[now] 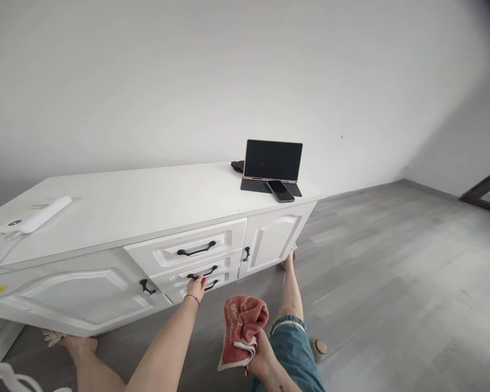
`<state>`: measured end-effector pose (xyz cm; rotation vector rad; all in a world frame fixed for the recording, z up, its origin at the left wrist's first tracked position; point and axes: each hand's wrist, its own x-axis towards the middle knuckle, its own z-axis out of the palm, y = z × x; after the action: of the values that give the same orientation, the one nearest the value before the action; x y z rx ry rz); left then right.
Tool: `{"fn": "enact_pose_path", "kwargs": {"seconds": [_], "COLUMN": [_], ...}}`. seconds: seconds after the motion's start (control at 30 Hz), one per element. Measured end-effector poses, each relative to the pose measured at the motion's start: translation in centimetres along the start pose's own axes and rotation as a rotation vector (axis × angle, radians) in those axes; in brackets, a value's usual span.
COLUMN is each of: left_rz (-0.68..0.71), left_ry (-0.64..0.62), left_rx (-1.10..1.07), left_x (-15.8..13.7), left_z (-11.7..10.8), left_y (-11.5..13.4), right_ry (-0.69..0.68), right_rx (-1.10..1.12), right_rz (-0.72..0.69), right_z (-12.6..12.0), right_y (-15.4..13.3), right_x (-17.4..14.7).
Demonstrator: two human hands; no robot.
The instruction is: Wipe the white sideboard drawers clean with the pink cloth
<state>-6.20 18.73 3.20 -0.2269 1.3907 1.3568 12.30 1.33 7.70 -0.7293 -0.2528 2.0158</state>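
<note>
My left hand [196, 287] is closed on the left part of the black middle drawer handle [208, 270]. That drawer sits in a low white cabinet [118, 204], between an upper drawer [188, 247] and a lower one partly hidden by my hand. All three drawers look closed. A bunched red towel [242, 332] with a pale edge is gripped in my right hand [262, 356], held above the floor in front of the cabinet. The towel covers most of that hand's fingers.
On the cabinet top stand a tablet [273, 159] on a dark cover, a phone [281, 191], a black item [237, 166] and a white power bank [38, 215] with a cable. A lidded container [319, 348] is on the grey floor [375, 283] by my right leg.
</note>
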Motion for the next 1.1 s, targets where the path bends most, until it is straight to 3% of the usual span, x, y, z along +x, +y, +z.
{"fn": "enact_pose_path", "kwargs": {"seconds": [0.2, 0.4, 0.53, 0.7, 0.77, 0.93, 1.1], "left_rz": [-0.047, -0.154, -0.066, 0.086, 0.090, 0.132, 0.199], "left_ry": [-0.006, -0.089, -0.210, -0.436, -0.422, -0.343, -0.367], "left_rx": [0.039, 0.096, 0.040, 0.007, 0.024, 0.021, -0.020], "left_x": [-0.7, -4.5, -8.3, -13.0, -14.0, -14.2, -13.9], "left_z": [0.5, 0.5, -0.5, -0.4, 0.4, 2.2, 1.8], "left_y": [0.4, 1.5, 5.0, 10.5, 11.5, 10.5, 9.1], "right_ry": [-0.022, 0.056, 0.096, 0.023, 0.001, -0.031, -0.036], "right_rx": [0.071, 0.037, 0.032, 0.034, 0.028, -0.026, -0.079], "right_rz": [0.120, 0.173, 0.155, 0.224, 0.247, 0.242, 0.145], "right_z": [-0.1, -0.6, -0.7, -0.3, -0.1, -0.2, -0.6], "right_y": [-0.4, 0.4, 1.5, 2.6, 2.7, 1.9, 0.7], "right_x": [0.3, 0.3, 0.5, 0.1, -0.5, -2.2, -3.3]}}
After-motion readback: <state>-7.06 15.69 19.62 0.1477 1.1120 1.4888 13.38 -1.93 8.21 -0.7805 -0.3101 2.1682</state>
